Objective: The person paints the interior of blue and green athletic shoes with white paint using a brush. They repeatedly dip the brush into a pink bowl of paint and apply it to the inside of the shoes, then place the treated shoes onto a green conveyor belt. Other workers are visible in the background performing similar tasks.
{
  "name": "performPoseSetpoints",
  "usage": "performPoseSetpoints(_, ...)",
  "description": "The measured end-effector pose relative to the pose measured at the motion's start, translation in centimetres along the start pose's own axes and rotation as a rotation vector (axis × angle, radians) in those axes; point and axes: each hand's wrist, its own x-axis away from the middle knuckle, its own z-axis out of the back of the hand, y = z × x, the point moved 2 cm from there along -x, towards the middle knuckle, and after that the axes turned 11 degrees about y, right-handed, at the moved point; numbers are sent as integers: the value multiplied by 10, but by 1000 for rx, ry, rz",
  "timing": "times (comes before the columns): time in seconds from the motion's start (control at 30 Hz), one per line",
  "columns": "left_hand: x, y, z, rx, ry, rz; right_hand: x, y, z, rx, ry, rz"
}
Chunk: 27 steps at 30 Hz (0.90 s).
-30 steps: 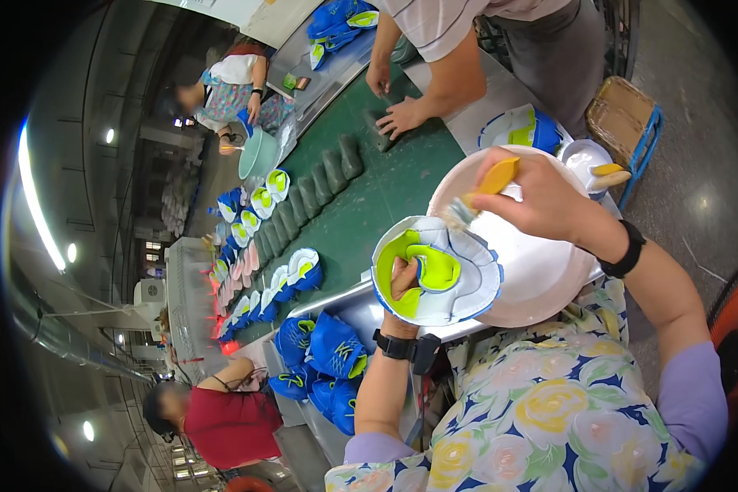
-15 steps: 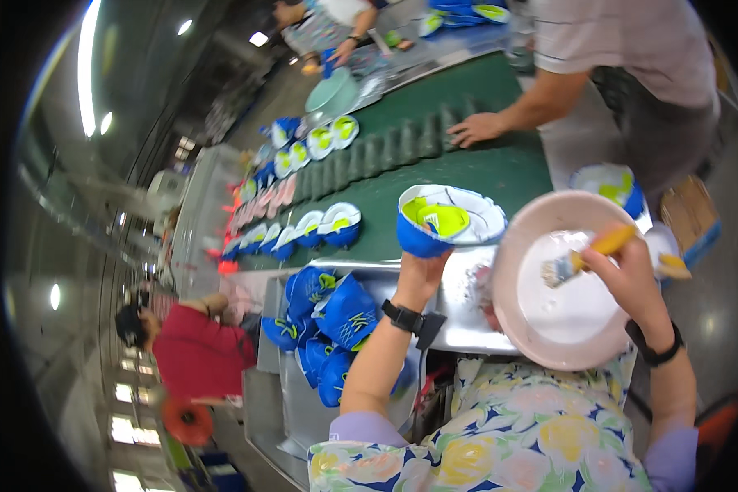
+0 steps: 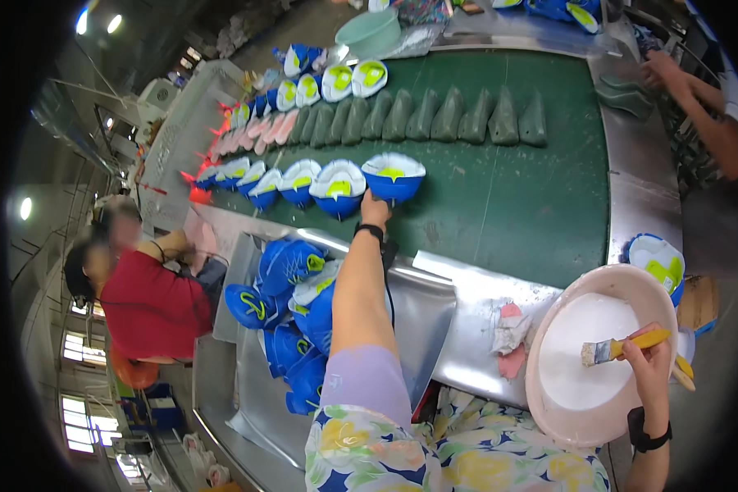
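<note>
My left hand (image 3: 375, 211) reaches far over the green conveyor belt, its fingers closed on a blue shoe upper (image 3: 394, 188) with a white lining and a lime-yellow inside. That upper is at the near end of a row of similar blue shoe uppers (image 3: 336, 189); whether it rests on the belt I cannot tell. At the lower right, my right hand (image 3: 648, 365) grips a paintbrush (image 3: 603, 353) by its yellow handle. The whitish bristles are above the white liquid in a pale pink basin (image 3: 541, 385).
Grey-green shoe lasts (image 3: 451, 115) line the belt (image 3: 500, 205). Blue uppers fill a metal tray (image 3: 430, 324) at my left. Another upper (image 3: 658, 264) stands beyond the basin. A stained cloth (image 3: 511, 336) lies beside it. Co-workers are at the left (image 3: 152, 303) and far right (image 3: 726, 123).
My left hand has carried the shoe upper away from beside the basin, forward and left to the row on the belt. The brush stays over the basin. The far-right person's hand has left the lasts.
</note>
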Motion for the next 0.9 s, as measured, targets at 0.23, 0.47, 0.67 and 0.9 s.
performPoseSetpoints(0.23,41,121,74,-45,-412,-102,-14,31,15,243,-98,-74)
performPoseSetpoints(0.47,236,139,223,-1069,-784,-877,-33,35,-47,385,-212,220)
performPoseSetpoints(0.67,260,67,237,-1205,-459,-1147,10,34,-93,685,-714,386)
performPoseSetpoints(0.9,254,172,244,-292,-106,-591,15,26,-17,672,-408,417)
